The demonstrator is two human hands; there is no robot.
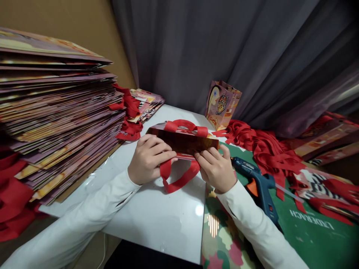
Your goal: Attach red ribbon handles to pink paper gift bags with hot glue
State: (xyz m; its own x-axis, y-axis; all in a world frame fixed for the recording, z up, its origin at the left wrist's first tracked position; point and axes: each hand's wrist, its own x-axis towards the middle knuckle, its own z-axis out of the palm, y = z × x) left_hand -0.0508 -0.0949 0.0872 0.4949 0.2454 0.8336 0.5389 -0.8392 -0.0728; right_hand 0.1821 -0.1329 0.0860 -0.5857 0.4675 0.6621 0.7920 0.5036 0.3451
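A paper gift bag is held on the white table, its mouth tipped toward me so the dark inside shows. One red ribbon handle arches over the far rim. Another red ribbon handle hangs in a loop from the near rim. My left hand is closed over the near left of the rim, beside one end of the near ribbon. At the near right, my right hand grips the rim by the ribbon's other end. The fingertips of both hands reach inside the bag; its lower part is hidden.
A tall stack of flat bags fills the left side, with red ribbons by it. A blue glue gun lies on a green board to the right. Behind are a standing bag and a ribbon pile.
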